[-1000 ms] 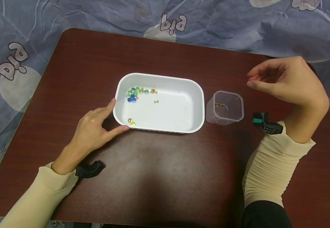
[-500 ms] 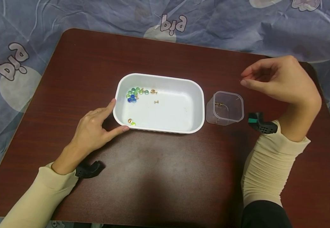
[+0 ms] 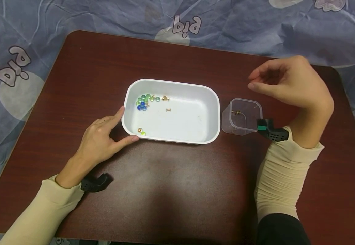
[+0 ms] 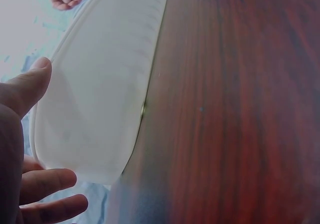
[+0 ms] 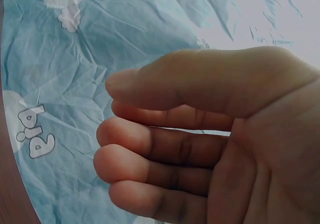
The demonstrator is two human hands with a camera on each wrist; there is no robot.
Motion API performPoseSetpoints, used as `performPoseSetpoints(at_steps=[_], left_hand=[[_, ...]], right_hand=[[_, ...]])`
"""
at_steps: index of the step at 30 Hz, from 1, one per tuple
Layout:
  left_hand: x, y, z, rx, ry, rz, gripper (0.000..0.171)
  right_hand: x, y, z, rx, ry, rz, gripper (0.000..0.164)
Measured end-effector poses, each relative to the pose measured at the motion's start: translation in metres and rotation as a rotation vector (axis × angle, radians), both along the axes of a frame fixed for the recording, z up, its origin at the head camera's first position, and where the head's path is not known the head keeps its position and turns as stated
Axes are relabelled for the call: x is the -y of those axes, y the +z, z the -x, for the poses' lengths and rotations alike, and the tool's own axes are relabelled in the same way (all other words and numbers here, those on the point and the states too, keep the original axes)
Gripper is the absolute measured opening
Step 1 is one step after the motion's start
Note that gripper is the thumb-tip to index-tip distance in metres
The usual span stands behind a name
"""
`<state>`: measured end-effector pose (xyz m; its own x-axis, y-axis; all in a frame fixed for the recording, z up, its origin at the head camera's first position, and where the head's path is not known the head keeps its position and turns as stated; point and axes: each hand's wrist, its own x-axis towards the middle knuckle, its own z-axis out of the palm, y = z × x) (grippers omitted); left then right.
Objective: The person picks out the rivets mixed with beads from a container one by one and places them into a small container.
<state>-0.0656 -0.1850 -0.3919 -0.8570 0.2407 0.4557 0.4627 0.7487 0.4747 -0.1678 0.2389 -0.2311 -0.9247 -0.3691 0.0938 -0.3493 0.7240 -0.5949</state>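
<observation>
A white rectangular tray [image 3: 183, 122] stands mid-table in the head view. Green and blue glass beads [image 3: 142, 103] cluster in its far left corner, with small gold-coloured studs [image 3: 168, 109] among and beside them. One yellow-green bead [image 3: 143, 133] and a gold piece [image 3: 139, 130] lie in the near left corner. My left hand [image 3: 99, 136], fingers spread, touches the tray's left end with thumb and index finger. My right hand [image 3: 291, 81] hovers beyond a clear plastic container [image 3: 248, 109], fingers loosely bent, thumb near the index finger. Nothing shows in its grasp in the right wrist view [image 5: 170, 134].
Several gold studs [image 3: 235, 112] are inside the clear container, just right of the tray. A dark wooden table [image 3: 165, 180] carries everything. Blue-grey printed cloth [image 3: 232, 23] hangs behind it. A black wrist camera mount [image 3: 272, 130] overlaps the container's right edge in the head view.
My right hand and forearm have moved left, closer to the container, fingers keeping much the same shape. My left hand, the tray and its contents stay where they were.
</observation>
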Motion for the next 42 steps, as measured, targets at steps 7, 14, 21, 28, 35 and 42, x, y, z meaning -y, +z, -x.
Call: performPoseSetpoints(at_steps=[7,14,21,28,35,42], left_hand=[[0.001,-0.001,0.000,-0.008,0.002,0.000,0.099],[0.001,0.001,0.000,-0.005,0.003,0.000,0.098],[0.001,0.000,0.000,-0.004,0.001,0.001,0.098],[0.001,0.000,0.000,0.014,0.005,0.006,0.100],[0.002,0.000,0.000,0.009,0.005,0.003,0.099],[0.001,0.000,0.001,-0.007,-0.003,0.003,0.098]], right_hand=[[0.014,-0.001,0.004,-0.058,0.062,-0.067,0.010],[0.025,-0.001,0.008,-0.027,0.062,0.002,0.011],[0.036,-0.003,0.012,-0.013,0.088,0.040,0.012],[0.043,-0.004,0.015,0.002,0.093,0.103,0.012],[0.057,-0.003,0.017,0.003,0.126,0.112,0.011],[0.071,-0.003,0.018,0.015,0.139,0.100,0.010]])
